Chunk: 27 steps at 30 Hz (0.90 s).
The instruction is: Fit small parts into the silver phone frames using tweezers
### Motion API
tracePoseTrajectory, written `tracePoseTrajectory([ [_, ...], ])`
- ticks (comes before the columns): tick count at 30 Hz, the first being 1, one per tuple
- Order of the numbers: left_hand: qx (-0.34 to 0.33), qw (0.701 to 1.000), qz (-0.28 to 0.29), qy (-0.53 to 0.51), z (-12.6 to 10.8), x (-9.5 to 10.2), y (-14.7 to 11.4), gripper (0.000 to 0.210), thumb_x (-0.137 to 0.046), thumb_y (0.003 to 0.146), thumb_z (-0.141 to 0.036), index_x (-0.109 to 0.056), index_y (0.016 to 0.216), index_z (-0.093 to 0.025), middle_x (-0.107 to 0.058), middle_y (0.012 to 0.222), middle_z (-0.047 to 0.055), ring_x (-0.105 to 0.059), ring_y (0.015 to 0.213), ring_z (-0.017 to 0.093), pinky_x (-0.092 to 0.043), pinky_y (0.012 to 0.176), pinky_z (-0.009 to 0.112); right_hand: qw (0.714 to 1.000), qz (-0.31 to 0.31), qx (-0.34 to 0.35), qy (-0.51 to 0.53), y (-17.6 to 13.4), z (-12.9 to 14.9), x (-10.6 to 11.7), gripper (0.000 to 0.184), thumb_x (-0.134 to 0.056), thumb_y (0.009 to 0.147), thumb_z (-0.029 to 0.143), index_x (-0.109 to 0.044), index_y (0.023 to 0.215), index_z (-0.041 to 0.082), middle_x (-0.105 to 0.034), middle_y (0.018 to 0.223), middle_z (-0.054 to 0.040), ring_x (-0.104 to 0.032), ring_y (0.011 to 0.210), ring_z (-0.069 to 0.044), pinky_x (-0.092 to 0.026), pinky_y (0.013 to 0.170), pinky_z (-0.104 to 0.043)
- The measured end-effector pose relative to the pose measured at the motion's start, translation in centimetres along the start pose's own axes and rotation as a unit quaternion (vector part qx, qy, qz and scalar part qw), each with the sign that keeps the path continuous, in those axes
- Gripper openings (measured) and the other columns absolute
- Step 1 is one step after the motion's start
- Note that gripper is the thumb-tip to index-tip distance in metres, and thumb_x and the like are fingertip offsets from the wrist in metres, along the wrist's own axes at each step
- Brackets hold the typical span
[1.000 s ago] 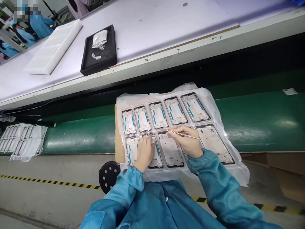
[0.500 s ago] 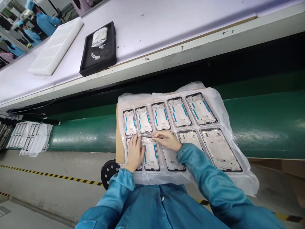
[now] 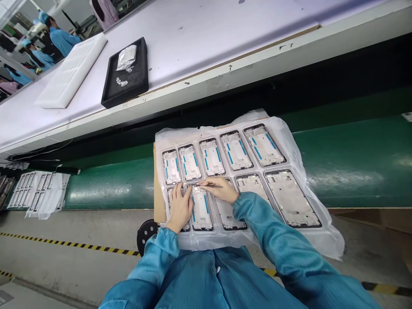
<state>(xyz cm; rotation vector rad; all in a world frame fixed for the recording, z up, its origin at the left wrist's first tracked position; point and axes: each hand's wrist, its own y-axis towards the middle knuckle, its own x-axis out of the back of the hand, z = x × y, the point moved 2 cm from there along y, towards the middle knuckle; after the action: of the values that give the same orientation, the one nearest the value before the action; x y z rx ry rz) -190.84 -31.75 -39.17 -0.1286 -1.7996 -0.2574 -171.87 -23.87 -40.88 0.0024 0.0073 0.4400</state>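
Note:
A translucent white plastic tray (image 3: 328, 242) carries two rows of phone mid-frames, dark-rimmed with silvery plates. My right hand (image 3: 225, 193) is closed on a thin pointed metal tool, probably tweezers (image 3: 213, 186). Its tip reaches the top edge of a near-row phone frame (image 3: 201, 212) bearing blue strips. My left hand (image 3: 179, 209) rests, fingers apart, over the leftmost near-row frame, hiding most of it. The left thumb touches the neighbouring frame's upper left corner. Blue strips also mark the far-row frames (image 3: 210, 158); the large near-right frame (image 3: 292, 199) has none.
Beyond stands a white bench (image 3: 199, 51) with a black tray (image 3: 141, 81) holding a plastic bag and small clear pieces, beside a white foam tray (image 3: 72, 71). A green surface (image 3: 337, 171) runs underneath. More framed trays (image 3: 41, 193) lie left; a round black stool (image 3: 147, 236) is near.
My view has shifted slightly. My left thumb has moved up towards the top edge of the frame beside it. My right hand keeps the tool at nearly the same spot.

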Motion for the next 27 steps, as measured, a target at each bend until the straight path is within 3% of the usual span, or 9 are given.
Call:
tracePoseTrajectory([
  [8,0.009,1.000,0.017,0.021,-0.4,0.3,0.3,0.052,-0.052,0.091,-0.013,-0.056,0.142,-0.022,-0.047,0.148,0.019,-0.045,0.137,0.036,-0.043,0.108,0.057,1.000,-0.028,-0.005,0.002,-0.3,0.0,-0.1,0.035,-0.074,0.081,0.055,-0.072,0.075,0.020,-0.080,0.092,-0.0092,-0.077,0.093,-0.028,-0.062,0.089,-0.043],
  [16,0.005,0.996,0.045,0.073,-1.0,0.3,0.5,0.059,-0.057,0.086,-0.011,-0.053,0.144,-0.017,-0.047,0.149,0.023,-0.043,0.140,0.039,-0.040,0.111,0.059,0.999,-0.013,0.026,-0.020,-0.2,0.8,-0.3,0.034,-0.072,0.084,0.053,-0.071,0.072,0.022,-0.080,0.089,-0.0086,-0.076,0.089,-0.028,-0.061,0.086,-0.043],
  [27,-0.010,0.989,0.020,0.143,-0.9,-1.0,0.2,0.061,-0.057,0.082,-0.007,-0.054,0.143,-0.014,-0.049,0.148,0.026,-0.048,0.137,0.041,-0.045,0.107,0.058,0.999,0.011,0.016,-0.046,0.1,0.9,-0.6,0.039,-0.066,0.085,0.059,-0.072,0.071,0.023,-0.081,0.095,-0.0099,-0.076,0.094,-0.032,-0.060,0.087,-0.047],
])
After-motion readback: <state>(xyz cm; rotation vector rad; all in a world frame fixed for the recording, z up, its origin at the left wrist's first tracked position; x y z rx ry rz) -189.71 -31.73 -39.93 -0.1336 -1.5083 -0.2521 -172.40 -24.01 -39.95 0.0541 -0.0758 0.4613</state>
